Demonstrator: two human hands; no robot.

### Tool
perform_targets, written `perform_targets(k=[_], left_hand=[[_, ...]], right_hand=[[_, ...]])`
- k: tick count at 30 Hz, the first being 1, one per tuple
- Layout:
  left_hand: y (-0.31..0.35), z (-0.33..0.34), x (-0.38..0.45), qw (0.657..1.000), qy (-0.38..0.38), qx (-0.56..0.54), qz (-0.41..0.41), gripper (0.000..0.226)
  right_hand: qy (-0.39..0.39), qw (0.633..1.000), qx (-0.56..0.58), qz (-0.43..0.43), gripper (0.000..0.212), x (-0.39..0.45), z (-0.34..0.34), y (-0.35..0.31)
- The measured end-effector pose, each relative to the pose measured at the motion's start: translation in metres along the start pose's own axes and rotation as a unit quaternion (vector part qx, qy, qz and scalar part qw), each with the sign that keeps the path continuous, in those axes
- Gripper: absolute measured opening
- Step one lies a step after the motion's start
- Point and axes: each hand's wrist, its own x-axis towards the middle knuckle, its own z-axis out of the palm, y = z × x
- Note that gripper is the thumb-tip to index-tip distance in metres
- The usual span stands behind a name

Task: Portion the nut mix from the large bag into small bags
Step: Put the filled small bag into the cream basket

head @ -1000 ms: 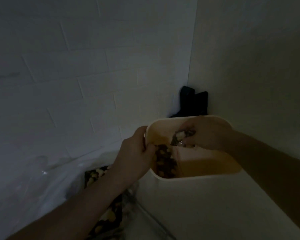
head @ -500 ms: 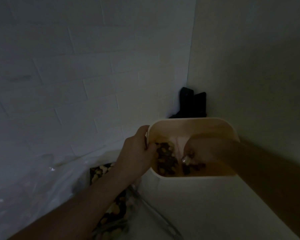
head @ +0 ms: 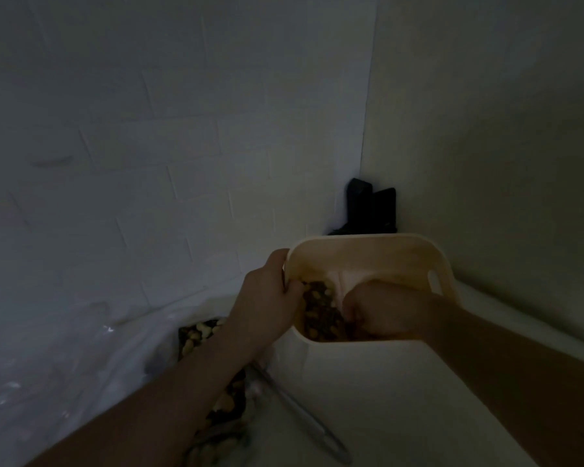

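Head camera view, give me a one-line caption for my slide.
In dim light, the left hand grips a cream tub while the right hand reaches into the nut mix.

The scene is dim and grainy, with a cold grey cast. The brightest patch is the inside of the cream tub (head: pixel 368 261) at centre, which glows warm. Wall tile lines bow with wide-angle distortion toward the edges. Near forearms are dark and soft.

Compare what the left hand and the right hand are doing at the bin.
The left hand grips the cream bin's left rim, thumb outside; the right hand reaches down inside it. The left hand stays above the nut mix; the right hand is curled down among it. Both are bare.
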Motion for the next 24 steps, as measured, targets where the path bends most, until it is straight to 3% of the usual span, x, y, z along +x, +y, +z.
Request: perform_targets(k=[3,10,13,16,20,24], left_hand=[[0.002,0.000,0.002,1.000,0.002,0.004,0.001,0.028],[0.002,0.001,0.005,0.999,0.009,0.008,-0.037,0.036],[0.003,0.001,0.008,0.998,0.019,-0.020,-0.050,0.039],[0.002,0.004,0.009,0.994,0.024,-0.082,-0.069,0.035],[-0.002,-0.001,0.005,0.969,0.025,-0.200,-0.144,0.035],[-0.013,-0.039,-0.026,0.982,0.004,-0.152,-0.108,0.029]], right_hand=[[0.006,0.998,0.067,0.009,0.022,0.003,0.003,0.000],[-0.012,0.997,0.074,-0.006,0.020,-0.007,-0.011,0.004],[0.059,0.986,0.147,-0.046,0.033,-0.018,-0.023,-0.012],[0.153,0.958,0.204,-0.131,0.027,-0.028,-0.026,-0.052],[0.251,0.956,0.041,-0.145,0.024,-0.019,-0.012,-0.077],[0.335,0.931,0.082,-0.122,0.023,-0.007,0.003,-0.071]])
